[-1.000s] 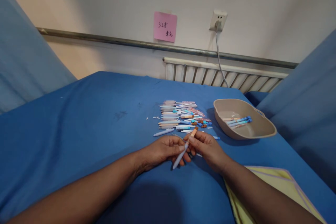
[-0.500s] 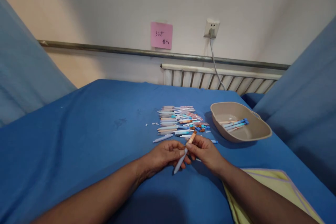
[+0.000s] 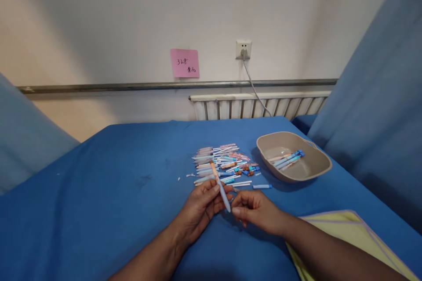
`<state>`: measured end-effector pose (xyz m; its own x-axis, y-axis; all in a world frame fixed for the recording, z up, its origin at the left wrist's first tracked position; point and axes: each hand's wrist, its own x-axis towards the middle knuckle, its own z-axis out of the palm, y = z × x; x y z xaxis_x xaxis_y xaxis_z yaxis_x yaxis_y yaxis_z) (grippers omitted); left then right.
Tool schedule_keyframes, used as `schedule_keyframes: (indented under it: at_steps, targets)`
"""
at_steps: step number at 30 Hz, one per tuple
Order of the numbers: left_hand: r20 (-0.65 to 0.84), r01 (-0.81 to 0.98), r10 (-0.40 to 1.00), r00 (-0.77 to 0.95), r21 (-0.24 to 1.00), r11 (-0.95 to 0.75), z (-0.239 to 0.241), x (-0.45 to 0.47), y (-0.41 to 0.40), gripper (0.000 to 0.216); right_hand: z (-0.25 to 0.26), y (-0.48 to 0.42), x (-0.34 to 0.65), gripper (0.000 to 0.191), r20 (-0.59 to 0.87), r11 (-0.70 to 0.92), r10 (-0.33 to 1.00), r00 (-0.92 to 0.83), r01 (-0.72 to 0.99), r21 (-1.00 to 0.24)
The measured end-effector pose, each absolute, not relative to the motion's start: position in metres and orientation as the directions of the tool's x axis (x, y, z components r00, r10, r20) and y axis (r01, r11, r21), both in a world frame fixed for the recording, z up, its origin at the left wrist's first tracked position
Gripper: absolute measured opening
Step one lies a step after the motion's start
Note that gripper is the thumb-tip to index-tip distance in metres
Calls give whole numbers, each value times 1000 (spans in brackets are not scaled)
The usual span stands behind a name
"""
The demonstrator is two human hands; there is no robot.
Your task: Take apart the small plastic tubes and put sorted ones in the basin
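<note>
My left hand [image 3: 199, 206] pinches a pen [image 3: 224, 195] between thumb and fingers. The pen has an orange upper part with a brown end and a pale blue lower barrel; it slants with the brown end up and to the left. Close by the pale blue tip is my right hand [image 3: 259, 211], its fingers curled together. Whether anything sits in those fingers is hidden. Beyond both hands lies a pile of pen parts [image 3: 205, 158]: pale barrels, thin white refills, patterned tubes and small blue and brown pieces. A separate light blue pen part [image 3: 262, 186] rests to the pile's right.
On the right stands a beige basin [image 3: 313, 169] with several pens [image 3: 290, 158] inside. A folded yellow cloth [image 3: 343, 237] lies at the front right under my right forearm. Small white bits [image 3: 189, 175] lie left of the pile. Blue curtains [image 3: 359, 88] hang at both sides.
The pen has turned, its brown end swinging from upper right to upper left. My right hand has moved from the orange part down beside the pale blue tip. The view has shifted.
</note>
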<state>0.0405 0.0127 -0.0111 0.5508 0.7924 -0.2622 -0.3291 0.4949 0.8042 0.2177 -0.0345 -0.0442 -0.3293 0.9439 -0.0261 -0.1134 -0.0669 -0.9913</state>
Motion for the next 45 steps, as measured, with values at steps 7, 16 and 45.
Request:
schedule_keyframes:
  at_steps: [7, 16, 45]
  targets:
    - [-233, -280, 813, 534, 858, 430, -14, 39, 8, 22, -50, -35, 207, 32, -33, -48, 949, -313, -40, -998]
    - [-248, -125, 790, 560, 918, 377, -14, 17, 19, 25, -41, -34, 201, 6, 177, 317, 919, -351, 393, -863]
    - [-81, 190, 869, 488, 982, -15, 10, 58, 29, 30, -38, -30, 210, 15, 215, 486, 852, -478, 567, -665]
